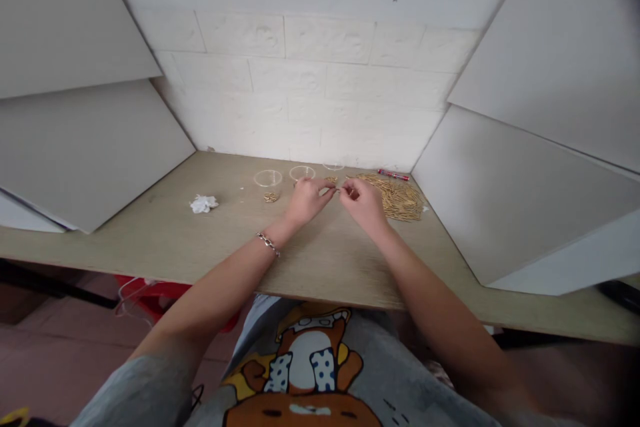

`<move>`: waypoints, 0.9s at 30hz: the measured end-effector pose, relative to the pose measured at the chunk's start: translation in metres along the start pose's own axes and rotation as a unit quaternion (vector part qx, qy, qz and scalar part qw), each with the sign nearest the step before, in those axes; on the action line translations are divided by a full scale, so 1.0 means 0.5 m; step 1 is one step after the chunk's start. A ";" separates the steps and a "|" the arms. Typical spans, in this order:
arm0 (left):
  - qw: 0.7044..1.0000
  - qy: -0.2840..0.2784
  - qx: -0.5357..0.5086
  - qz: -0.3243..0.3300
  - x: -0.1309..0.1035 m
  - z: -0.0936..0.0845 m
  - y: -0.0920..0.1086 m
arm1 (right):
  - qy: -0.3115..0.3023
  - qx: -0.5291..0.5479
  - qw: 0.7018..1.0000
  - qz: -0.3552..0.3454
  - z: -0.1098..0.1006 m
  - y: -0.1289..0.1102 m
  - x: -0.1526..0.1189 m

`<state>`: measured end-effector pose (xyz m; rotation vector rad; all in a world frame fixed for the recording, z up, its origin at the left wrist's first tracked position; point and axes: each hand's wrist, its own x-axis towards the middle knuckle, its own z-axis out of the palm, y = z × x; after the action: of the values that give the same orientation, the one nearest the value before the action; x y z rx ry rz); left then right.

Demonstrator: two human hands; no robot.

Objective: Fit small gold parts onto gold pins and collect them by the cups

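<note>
Over the middle of the table, my left hand (306, 201) and my right hand (366, 203) meet fingertip to fingertip. Both are closed in a pinch around a tiny thin piece (337, 190), too small to make out clearly. A wide pile of thin gold-coloured metal pins (403, 201) spreads just right of my right hand and partly behind it. Beyond my fingertips lies a small gold cluster (331, 179). Another little heap of gold pieces (271, 197) rests left of my left hand.
Clear round dishes stand toward the wall: a left one (268, 178), a middle one (303, 167) and a right one (333, 167). Crumpled white tissue (203, 204) lies at left. A red tube-like item (393, 175) borders the pile. White panels (530, 200) flank the table (330, 253).
</note>
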<state>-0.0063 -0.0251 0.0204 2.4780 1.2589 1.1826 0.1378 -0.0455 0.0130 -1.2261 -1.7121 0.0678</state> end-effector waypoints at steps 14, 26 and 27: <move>0.999 -0.039 0.010 0.032 -0.003 0.001 -0.002 | -0.058 -0.016 0.998 -0.008 0.000 0.001 -0.001; 0.987 -0.092 0.105 0.074 -0.004 -0.001 -0.008 | -0.094 -0.062 0.993 -0.033 0.002 0.013 0.001; 0.987 -0.095 0.103 0.072 -0.004 -0.001 -0.007 | -0.090 -0.051 0.994 -0.029 0.004 0.015 0.001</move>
<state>-0.0094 -0.0243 0.0180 2.7957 1.2244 0.8547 0.1417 -0.0405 0.0083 -1.2742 -1.9262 0.0577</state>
